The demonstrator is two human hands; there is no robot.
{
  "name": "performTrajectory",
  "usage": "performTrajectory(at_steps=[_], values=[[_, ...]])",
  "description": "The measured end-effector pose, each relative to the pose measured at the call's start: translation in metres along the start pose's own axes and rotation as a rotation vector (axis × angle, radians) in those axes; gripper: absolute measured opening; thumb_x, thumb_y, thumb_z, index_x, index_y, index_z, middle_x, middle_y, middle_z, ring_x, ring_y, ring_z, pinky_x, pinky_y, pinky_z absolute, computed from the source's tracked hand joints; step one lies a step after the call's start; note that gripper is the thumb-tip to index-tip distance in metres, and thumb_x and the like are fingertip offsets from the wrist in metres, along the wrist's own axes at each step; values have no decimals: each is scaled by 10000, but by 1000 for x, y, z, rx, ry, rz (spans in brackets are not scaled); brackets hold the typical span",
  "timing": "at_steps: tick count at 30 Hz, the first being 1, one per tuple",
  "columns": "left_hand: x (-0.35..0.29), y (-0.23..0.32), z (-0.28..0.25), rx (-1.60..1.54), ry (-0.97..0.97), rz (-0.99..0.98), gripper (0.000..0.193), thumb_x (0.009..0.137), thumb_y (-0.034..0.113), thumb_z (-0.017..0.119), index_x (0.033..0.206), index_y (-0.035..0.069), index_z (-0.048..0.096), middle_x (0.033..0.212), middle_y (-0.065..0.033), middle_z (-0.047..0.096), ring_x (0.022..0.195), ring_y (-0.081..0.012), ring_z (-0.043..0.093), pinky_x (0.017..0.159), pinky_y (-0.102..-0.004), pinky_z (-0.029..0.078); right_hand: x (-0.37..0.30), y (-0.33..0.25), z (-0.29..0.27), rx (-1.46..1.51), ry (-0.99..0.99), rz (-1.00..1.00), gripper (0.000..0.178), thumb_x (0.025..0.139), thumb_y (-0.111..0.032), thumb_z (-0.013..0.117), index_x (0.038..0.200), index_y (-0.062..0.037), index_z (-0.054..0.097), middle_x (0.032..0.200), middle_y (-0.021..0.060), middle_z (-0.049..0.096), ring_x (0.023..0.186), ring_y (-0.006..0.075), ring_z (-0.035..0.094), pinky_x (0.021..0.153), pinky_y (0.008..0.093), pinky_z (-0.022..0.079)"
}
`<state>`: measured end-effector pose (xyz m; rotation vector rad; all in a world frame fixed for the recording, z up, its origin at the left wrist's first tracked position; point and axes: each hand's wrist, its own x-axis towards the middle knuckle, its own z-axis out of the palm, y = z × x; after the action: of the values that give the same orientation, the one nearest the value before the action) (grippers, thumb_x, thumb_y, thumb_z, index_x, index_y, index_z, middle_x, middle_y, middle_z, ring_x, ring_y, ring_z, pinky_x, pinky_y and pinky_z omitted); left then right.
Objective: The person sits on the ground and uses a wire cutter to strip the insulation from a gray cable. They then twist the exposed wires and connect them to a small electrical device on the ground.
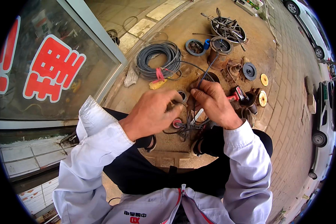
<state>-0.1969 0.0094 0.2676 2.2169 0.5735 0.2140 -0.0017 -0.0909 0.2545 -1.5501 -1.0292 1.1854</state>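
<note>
My right hand (214, 102) pinches a dark cable (203, 77) between thumb and fingers, in front of my knees. One length of this cable runs up toward a rusty cylindrical housing (217, 58) with a dark round top. Beside it on the left, my left hand (153, 112) has its fingers curled in toward the thumb; whatever they hold, if anything, is hidden. Below both hands lie dark cable ends and a clamp-like metal part (190, 127), with a small red roll (177, 123) nearby. A red-handled tool (234, 96) rests right of my right hand.
A grey cable coil (141, 61) with a pink tie lies left. Farther off stand a round tray of small parts (189, 51) and a metal basin (244, 39) heaped with tools. Discs (249, 71) lie right; a glass door (82, 74) borders the left, parked cars (324, 123) the right.
</note>
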Motion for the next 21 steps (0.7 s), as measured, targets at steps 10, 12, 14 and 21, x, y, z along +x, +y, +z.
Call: performTrajectory(at_steps=[10, 12, 14, 21], values=[[-21, -33, -13, -881, -178, -320, 340, 1028, 282, 624, 1130, -38, 677, 845, -34, 672, 729, -82, 640, 642, -234, 508, -22, 21, 60, -465, -388, -224, 125, 890, -42, 644, 941, 63, 600, 719, 273, 616, 707, 470, 630, 612, 478, 494], [-22, -34, -14, -776, -199, -368, 310, 1029, 257, 620, 1120, -34, 680, 841, -34, 676, 729, -82, 644, 638, -236, 513, -17, 11, 55, -467, -410, -136, 142, 852, -40, 646, 943, 61, 602, 738, 291, 619, 721, 474, 638, 628, 480, 508], [-22, -30, -7, -745, -151, -405, 213, 992, 140, 639, 945, -63, 684, 791, -75, 696, 640, -127, 675, 596, -273, 538, -13, 9, 51, -362, -271, -103, 209, 850, -36, 649, 1020, 78, 607, 741, 276, 626, 685, 418, 652, 625, 451, 507], [-24, -39, 10, -270, -178, -152, 148, 943, 84, 678, 985, -55, 704, 751, -82, 678, 683, -151, 670, 628, -313, 512, -3, 23, 59, 145, 64, -36, 349, 961, -111, 695, 1227, 92, 596, 905, 51, 716, 750, 72, 605, 648, 243, 510]])
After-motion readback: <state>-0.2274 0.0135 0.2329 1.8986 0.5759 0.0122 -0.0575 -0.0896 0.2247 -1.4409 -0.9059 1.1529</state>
